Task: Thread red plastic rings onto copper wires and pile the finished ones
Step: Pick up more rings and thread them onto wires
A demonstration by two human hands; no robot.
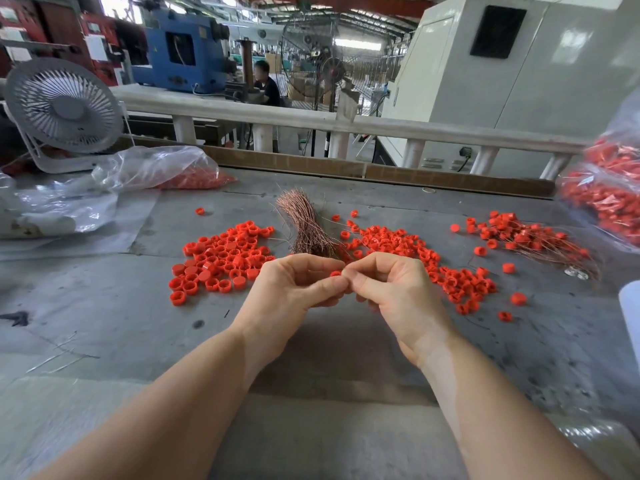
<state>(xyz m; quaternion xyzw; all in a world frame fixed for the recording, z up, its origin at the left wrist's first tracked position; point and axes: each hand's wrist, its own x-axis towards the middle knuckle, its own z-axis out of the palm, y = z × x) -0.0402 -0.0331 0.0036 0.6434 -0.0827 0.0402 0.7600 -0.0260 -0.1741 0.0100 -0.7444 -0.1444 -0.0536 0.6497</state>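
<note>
My left hand [294, 289] and my right hand [391, 289] meet fingertip to fingertip above the grey table [104, 306]. Between them my left fingers pinch a red ring [335, 273]. My right fingers are curled in a pinch at the same spot; what they hold is too thin to make out. A bundle of copper wires [304, 223] lies just behind the hands. Loose red rings lie in a left heap [221, 258] and a right heap [429, 261]. Rings threaded on wires are piled at the far right [526, 237].
A grey desk fan [64, 107] stands at the back left beside clear plastic bags [156, 168], one holding red rings. More bags of red rings [609, 192] sit at the right edge. A white railing [311, 121] borders the table's far side.
</note>
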